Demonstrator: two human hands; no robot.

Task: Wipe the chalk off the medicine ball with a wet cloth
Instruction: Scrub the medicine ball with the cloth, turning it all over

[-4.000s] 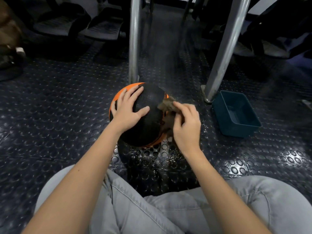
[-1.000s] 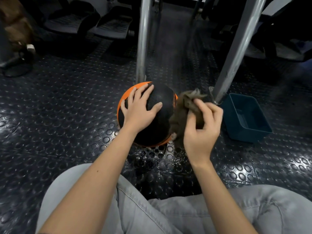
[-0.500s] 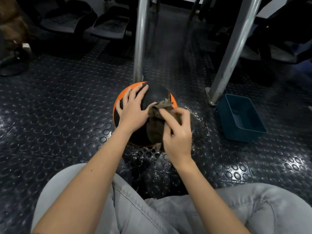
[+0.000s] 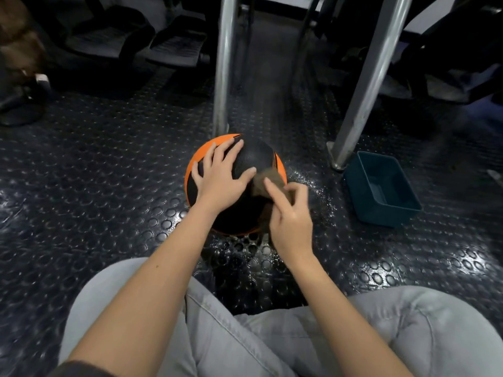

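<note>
Where studded rubber floor (image 4: 362,251) glistens wet, left fingers (image 4: 217,156) spread on ball (image 4: 255,156), right fingers (image 4: 277,197) pinch cloth (image 4: 268,178).

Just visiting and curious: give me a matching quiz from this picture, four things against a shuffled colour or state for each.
Things:
1. medicine ball
2. cloth
3. tub
4. left hand

Colour or state:
a. teal, standing apart from the ball, to its right
b. spread flat on the ball
c. orange and black
d. brown, held by the right hand

Pairs: 1-c, 2-d, 3-a, 4-b
</note>
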